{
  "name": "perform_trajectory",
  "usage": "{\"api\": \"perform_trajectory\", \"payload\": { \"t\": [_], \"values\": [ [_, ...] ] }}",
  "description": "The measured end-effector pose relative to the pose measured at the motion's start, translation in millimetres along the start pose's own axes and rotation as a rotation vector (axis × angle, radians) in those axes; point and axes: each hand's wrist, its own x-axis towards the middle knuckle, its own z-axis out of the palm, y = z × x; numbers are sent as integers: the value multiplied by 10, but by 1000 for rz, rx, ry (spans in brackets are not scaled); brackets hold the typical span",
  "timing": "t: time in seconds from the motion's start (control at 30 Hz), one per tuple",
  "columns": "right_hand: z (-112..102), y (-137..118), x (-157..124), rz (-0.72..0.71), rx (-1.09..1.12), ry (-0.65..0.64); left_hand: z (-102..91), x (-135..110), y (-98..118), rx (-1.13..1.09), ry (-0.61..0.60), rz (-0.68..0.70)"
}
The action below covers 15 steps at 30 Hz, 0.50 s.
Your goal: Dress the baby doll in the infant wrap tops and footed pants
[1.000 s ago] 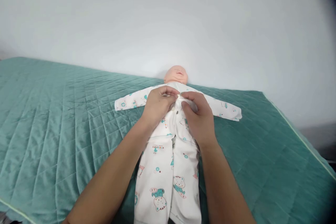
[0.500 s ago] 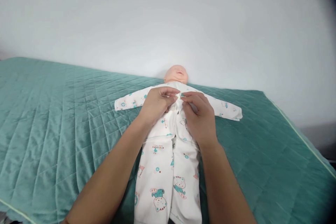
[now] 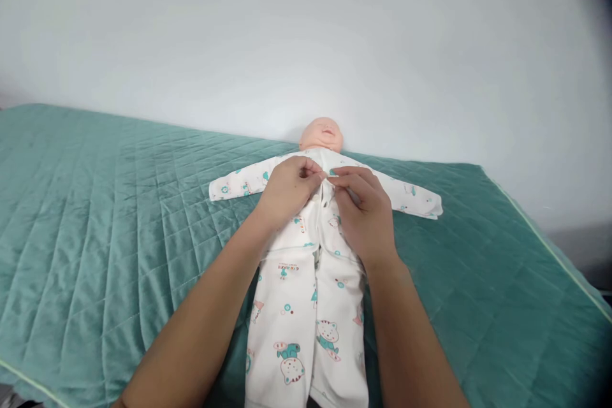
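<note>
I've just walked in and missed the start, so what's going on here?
A doll in a white printed top and trousers lies on its back on a green quilt. A person's left hand pinches the top's front at the chest, and the right hand touches it close by. A button shows below; further down, the front edges part.

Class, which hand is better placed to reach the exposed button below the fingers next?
Probably the left hand: the button lies close below it, while the right hand is across the front opening of the white top.
</note>
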Motion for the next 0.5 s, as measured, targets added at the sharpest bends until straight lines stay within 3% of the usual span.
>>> {"api": "perform_trajectory", "payload": {
  "t": [0.5],
  "values": [
    [-20, -28, -2, -92, -58, -48, -39, 49, 81, -206, -27, -202]
  ]
}}
